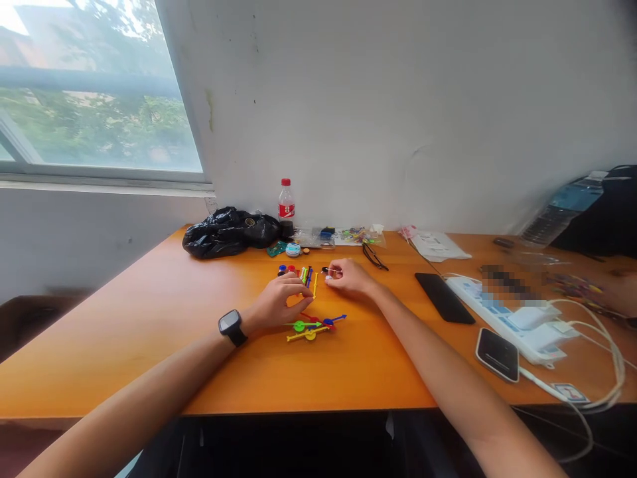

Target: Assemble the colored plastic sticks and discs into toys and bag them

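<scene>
Over the table's middle, my left hand (286, 295), with a black watch (231, 326) on its wrist, has thumb and fingertips close together at the near end of a yellow plastic arrow (315, 284). Left of that arrow, blue, green and other arrows (307, 275) lie side by side, partly behind the hand. My right hand (348, 275) is closed in a pinch. At its fingertips show a small black round piece (325, 270) and a white bit; their kind is unclear. Nearer me lies a loose group with green (299, 326), yellow (310, 336) and blue (328, 322) arrow spinners.
Behind stand a black plastic bag (223, 232), a red-capped bottle (286, 206) and small bags of parts (359, 236). On the right lie a black phone (442, 297), a power strip (490, 309) with cables and a white-edged device (497, 354). Another person's hand (622, 292) is at far right.
</scene>
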Action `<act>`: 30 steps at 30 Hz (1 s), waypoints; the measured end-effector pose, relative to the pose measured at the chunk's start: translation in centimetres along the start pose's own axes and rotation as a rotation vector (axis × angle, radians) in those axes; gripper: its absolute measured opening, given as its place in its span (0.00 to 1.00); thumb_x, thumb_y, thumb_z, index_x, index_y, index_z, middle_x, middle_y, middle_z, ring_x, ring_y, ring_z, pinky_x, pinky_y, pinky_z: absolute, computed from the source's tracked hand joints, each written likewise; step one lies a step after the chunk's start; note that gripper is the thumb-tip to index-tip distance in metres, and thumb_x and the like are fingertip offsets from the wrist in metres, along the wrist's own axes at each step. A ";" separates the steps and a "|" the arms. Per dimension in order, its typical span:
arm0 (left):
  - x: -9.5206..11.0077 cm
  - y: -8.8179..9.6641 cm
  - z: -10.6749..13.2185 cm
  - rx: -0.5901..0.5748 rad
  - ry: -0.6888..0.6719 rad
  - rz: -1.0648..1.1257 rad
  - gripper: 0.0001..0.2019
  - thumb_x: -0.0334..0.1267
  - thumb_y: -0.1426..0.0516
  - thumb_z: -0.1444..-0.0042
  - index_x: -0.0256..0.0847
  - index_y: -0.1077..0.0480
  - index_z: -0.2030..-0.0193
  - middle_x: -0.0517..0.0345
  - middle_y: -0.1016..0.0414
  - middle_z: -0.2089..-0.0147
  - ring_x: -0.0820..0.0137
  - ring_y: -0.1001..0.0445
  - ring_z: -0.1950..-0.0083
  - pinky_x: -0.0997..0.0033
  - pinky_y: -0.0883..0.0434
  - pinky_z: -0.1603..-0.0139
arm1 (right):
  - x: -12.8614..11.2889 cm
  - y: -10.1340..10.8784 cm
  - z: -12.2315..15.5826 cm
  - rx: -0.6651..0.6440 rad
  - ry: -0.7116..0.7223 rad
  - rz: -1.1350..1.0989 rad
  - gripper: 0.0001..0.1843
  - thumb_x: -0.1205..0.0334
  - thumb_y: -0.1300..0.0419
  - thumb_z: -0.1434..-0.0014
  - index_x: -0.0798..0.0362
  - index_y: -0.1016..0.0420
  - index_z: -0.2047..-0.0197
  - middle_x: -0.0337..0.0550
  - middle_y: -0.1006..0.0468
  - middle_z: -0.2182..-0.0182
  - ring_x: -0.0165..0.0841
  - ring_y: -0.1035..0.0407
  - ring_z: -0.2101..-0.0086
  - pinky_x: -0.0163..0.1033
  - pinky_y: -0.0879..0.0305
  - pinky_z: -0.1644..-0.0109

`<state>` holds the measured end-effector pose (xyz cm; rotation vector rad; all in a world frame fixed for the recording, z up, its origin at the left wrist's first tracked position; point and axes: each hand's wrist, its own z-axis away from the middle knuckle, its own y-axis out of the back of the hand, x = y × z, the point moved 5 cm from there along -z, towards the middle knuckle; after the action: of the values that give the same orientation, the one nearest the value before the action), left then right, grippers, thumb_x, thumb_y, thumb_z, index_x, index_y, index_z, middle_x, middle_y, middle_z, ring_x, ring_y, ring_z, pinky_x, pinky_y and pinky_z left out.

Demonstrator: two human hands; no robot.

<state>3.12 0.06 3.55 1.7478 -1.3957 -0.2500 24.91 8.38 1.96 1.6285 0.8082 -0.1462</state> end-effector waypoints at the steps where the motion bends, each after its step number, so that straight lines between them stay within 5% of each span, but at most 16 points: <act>1: -0.1 0.0 0.0 -0.001 0.003 -0.002 0.10 0.41 0.43 0.29 0.43 0.21 0.58 0.52 0.21 0.63 0.63 0.26 0.59 0.62 0.29 0.53 | -0.4 0.0 0.0 -0.009 0.008 -0.038 0.08 0.57 0.34 0.48 0.53 0.23 0.69 0.37 0.26 0.76 0.29 0.36 0.75 0.34 0.44 0.71; 8: -1.7 0.7 0.2 0.143 0.293 0.199 0.16 0.46 0.49 0.25 0.40 0.28 0.41 0.52 0.21 0.60 0.65 0.23 0.60 0.64 0.27 0.54 | -8.3 1.9 1.6 0.122 0.239 -0.137 0.09 0.54 0.36 0.40 0.50 0.25 0.62 0.35 0.29 0.76 0.29 0.40 0.75 0.35 0.43 0.69; 12: -1.4 0.7 -0.2 0.145 0.412 0.607 0.24 0.53 0.53 0.24 0.36 0.24 0.52 0.48 0.20 0.58 0.64 0.22 0.58 0.63 0.24 0.53 | -11.8 1.6 3.8 0.171 0.380 0.056 0.07 0.57 0.38 0.36 0.50 0.21 0.59 0.40 0.21 0.70 0.33 0.32 0.71 0.37 0.41 0.64; 17: -0.2 0.1 -0.6 -0.001 0.481 0.967 0.21 0.53 0.38 0.33 0.34 0.20 0.51 0.43 0.18 0.51 0.59 0.19 0.50 0.61 0.22 0.46 | -11.3 0.2 5.5 0.184 0.491 0.116 0.08 0.59 0.41 0.32 0.51 0.21 0.55 0.45 0.18 0.65 0.36 0.26 0.65 0.39 0.38 0.60; 24: -1.9 -0.7 0.1 0.015 0.554 0.991 0.22 0.49 0.30 0.41 0.34 0.18 0.47 0.42 0.17 0.44 0.55 0.19 0.43 0.57 0.24 0.38 | -10.4 0.1 6.3 0.295 0.498 -0.068 0.12 0.63 0.41 0.32 0.50 0.25 0.46 0.45 0.20 0.60 0.38 0.27 0.61 0.43 0.30 0.54; 30: -3.0 -0.8 0.4 0.067 0.560 1.005 0.21 0.48 0.27 0.45 0.33 0.18 0.53 0.44 0.14 0.54 0.60 0.16 0.54 0.61 0.21 0.48 | -9.8 0.2 6.0 0.357 0.428 -0.036 0.24 0.66 0.56 0.25 0.49 0.35 0.31 0.52 0.24 0.52 0.45 0.28 0.51 0.50 0.29 0.45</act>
<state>2.40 2.54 1.67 0.8620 -1.6469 0.7717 19.75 -1.20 5.75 2.0185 1.1884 0.0392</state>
